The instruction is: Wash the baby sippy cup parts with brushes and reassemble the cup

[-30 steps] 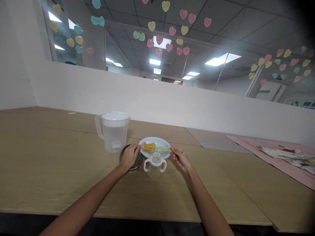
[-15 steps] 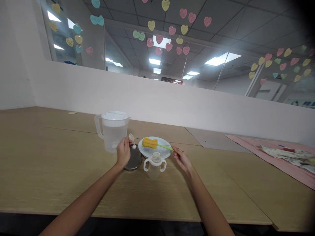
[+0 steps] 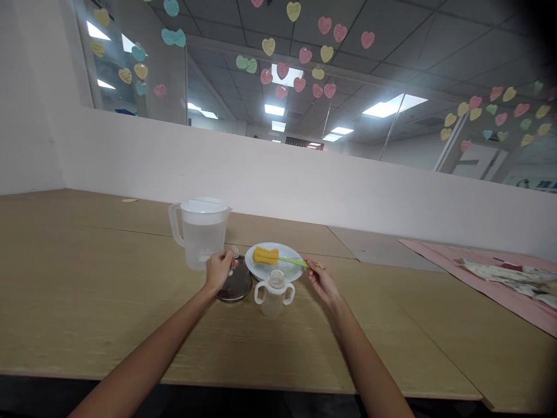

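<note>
Above the oval metal tray (image 3: 237, 288), my left hand (image 3: 218, 271) is closed on a small translucent bottle part (image 3: 235, 251); the fingers cover much of it, so its exact kind does not show. My right hand (image 3: 321, 280) pinches the thin green handle of a sponge bottle brush (image 3: 266, 256). The brush's yellow sponge head is over the white plate (image 3: 289, 252); whether it touches the plate I cannot tell. Between my hands, in front of the plate, an uncapped clear baby bottle (image 3: 273, 303) with two white side handles stands upright.
A lidded translucent pitcher (image 3: 203, 239) holding clear liquid stands behind my left hand. At the right, a pink cloth (image 3: 439, 258) has crumpled whitish items on it. A white wall (image 3: 278, 174) with a window above bounds the wooden table (image 3: 130, 302) at the back.
My left hand has turned and lowered slightly with the small bottle part, which is now more hidden by the fingers. My right hand and the bottle brush have stayed nearly still.
</note>
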Motion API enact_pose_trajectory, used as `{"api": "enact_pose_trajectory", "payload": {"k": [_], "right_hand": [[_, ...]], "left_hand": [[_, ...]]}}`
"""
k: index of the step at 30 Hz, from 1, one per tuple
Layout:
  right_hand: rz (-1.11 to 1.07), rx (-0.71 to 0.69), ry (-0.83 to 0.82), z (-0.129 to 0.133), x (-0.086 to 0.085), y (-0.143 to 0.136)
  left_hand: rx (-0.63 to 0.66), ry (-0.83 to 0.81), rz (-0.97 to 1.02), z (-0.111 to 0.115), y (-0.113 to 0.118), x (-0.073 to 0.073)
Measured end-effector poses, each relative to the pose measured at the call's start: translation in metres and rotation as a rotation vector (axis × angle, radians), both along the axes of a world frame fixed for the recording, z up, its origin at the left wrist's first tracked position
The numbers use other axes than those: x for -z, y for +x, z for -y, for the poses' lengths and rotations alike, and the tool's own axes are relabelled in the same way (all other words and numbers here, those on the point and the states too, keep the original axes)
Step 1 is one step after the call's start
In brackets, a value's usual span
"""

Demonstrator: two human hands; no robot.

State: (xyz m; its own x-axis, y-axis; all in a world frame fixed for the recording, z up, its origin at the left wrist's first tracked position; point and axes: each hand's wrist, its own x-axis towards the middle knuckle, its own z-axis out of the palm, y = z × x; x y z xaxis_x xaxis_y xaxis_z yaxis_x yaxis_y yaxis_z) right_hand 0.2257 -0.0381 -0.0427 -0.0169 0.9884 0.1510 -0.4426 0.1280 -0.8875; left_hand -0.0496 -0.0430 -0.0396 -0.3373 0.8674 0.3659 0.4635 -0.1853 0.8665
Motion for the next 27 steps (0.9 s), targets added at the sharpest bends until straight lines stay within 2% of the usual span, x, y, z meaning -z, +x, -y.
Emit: {"api": "enact_pose_trajectory", "payload": {"k": [4,13,19,22,27], "right_hand": [[-0.025,-0.002,0.001,0.001,0.000,-0.001],[-0.099,0.059,-0.008,-0.003,0.001,0.001],[-0.149,0.205,-0.054,-0.009,0.004,0.005],[-0.185,0.354,-0.062,-0.012,0.007,0.009],[-0.191,0.543,-0.014,-0.011,0.006,0.007]], "left_hand": [[0.014,-0.048,-0.115,-0.004,-0.002,0.005],[-0.007,-0.131,-0.580,-0.014,-0.010,0.019],[-0.017,-0.192,-0.755,-0.011,-0.007,0.016],[0.013,-0.128,-0.805,-0.006,-0.003,0.009],[0.143,0.196,-0.801,0.004,0.013,-0.006]]}}
